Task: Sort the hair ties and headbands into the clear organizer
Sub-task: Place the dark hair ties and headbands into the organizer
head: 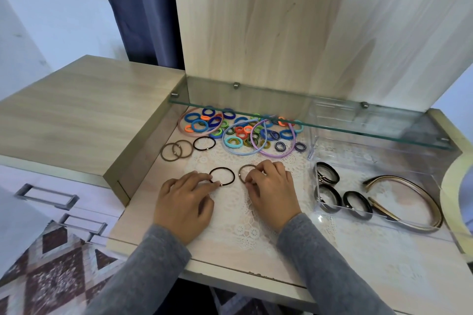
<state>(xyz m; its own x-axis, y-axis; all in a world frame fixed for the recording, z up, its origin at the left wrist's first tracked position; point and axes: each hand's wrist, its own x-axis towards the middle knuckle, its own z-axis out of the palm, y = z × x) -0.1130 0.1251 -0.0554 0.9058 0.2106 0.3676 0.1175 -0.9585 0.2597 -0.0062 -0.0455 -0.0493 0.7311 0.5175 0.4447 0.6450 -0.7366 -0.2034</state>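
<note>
Left hand [183, 203]: palm down on the worktop [138, 217], fingers [204, 177] nearly straight, tips pressed on the near-left rim of the black hair tie [222, 176]; no closed grip visible.

Right hand [272, 193]: fingers [258, 169] curled, pinching the right rim of the brown hair tie [246, 173].

Both ties flat on the lace mat [243, 225], side by side, close but apart, directly ahead of the hands. No long axis to align: round loops, graspable at any point of the rim.

Clear organizer [353, 174] to the right of both hands: near the right hand, well apart from the left. Black ties [330, 198] already inside its near-left part; gold headband [409, 194] in the wider space beside them.

Judged next move: carry rightward, right hand first as the nearer one. For the black hair tie, close thumb and forefinger on the rim before lifting.

Unsorted coloured pile [238, 133] at the rear, under the glass shelf [332, 120].
</note>
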